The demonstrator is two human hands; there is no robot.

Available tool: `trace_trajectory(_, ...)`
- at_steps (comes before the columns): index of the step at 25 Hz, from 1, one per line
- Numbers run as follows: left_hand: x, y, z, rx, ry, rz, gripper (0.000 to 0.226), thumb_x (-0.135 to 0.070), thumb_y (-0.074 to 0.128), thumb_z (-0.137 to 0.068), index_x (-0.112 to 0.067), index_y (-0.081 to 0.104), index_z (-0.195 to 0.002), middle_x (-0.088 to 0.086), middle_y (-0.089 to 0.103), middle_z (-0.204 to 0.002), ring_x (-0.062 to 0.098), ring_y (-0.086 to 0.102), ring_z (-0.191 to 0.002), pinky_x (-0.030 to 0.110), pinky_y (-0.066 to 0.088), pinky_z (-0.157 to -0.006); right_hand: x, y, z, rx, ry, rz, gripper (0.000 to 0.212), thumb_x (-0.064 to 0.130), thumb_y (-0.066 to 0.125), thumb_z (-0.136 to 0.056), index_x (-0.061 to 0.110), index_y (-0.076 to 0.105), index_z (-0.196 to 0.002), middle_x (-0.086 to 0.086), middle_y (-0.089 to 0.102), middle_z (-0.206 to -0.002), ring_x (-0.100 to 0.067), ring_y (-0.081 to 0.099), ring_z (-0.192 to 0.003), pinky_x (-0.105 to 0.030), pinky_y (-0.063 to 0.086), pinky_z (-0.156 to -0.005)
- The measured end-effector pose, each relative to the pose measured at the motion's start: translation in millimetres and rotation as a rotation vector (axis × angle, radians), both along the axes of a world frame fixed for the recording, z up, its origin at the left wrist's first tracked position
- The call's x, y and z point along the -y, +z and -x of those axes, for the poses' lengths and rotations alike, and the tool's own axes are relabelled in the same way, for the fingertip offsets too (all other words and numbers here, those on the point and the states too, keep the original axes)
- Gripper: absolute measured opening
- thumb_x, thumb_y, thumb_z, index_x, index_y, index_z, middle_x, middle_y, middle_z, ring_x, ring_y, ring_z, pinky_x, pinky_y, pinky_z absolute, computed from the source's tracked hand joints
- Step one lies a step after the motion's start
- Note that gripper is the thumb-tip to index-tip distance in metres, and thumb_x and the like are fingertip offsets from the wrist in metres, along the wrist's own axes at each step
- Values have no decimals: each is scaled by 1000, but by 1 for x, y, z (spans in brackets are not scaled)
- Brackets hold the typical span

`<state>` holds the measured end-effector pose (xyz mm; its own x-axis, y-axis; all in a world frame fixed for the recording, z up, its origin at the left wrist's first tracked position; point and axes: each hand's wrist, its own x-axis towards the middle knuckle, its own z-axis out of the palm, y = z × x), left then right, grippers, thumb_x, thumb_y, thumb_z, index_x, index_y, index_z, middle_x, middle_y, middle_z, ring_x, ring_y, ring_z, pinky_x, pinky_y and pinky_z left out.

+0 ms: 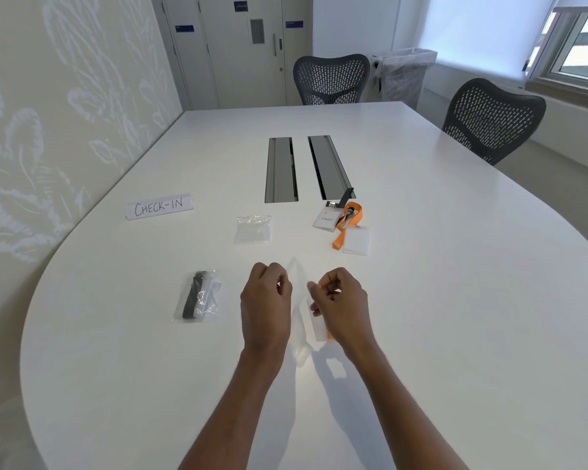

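Both my hands are raised over the near middle of the white table [438, 300]. My left hand [265, 300] pinches one edge of a clear plastic bag [299, 320]. My right hand [342, 300] pinches the bag's other edge and also holds a white badge card [319, 329] with a bit of orange lanyard behind it. The bag hangs between the hands, blurred and almost see-through. Whether the card is partly inside the bag cannot be told.
A sealed clear bag with a black lanyard [197, 296] lies left of my hands. An empty clear bag [253, 228], a "CHECK-IN" sign [159, 206], badges with orange and black lanyards [345, 225], two cable hatches [280, 169] and two chairs [331, 79] lie beyond.
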<state>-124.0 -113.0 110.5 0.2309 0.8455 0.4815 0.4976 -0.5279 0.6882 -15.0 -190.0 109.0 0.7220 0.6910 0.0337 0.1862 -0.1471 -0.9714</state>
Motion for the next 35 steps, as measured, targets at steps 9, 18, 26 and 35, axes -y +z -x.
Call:
trace_trajectory(9,-45,7,13,-59,46,-145,18,9,67,-86,-8,70,-89,4,61,-91,29,62,-79,46,54,-63,-16,-35,-79,298,196,393,40,35,72,-98,19,67,-134,-2,62,-124,-17,63,-102,-27,47,-90)
trace_trajectory(18,-36,-47,2,-147,-31,76,14,-2,71,-92,-14,73,-84,-2,61,-84,19,61,-72,36,54,-65,-41,-47,-83,249,320,491,30,28,66,-102,7,71,-121,-8,71,-117,-22,62,-100,-31,49,-83)
trace_trajectory(26,-40,-55,0,1,-24,336,14,-3,77,-88,-13,79,-78,-17,68,-69,0,63,-63,14,47,-63,-29,-28,-82,107,208,377,17,24,74,-95,9,72,-102,-5,70,-99,-19,61,-85,-27,48,-67)
trace_trajectory(35,-41,-52,-1,228,19,624,13,-3,79,-82,-13,78,-74,1,76,-67,16,67,-48,34,59,-63,-10,12,-48,69,-44,88,7,13,74,-89,9,68,-88,-1,71,-83,-12,54,-60,-15,41,-45)
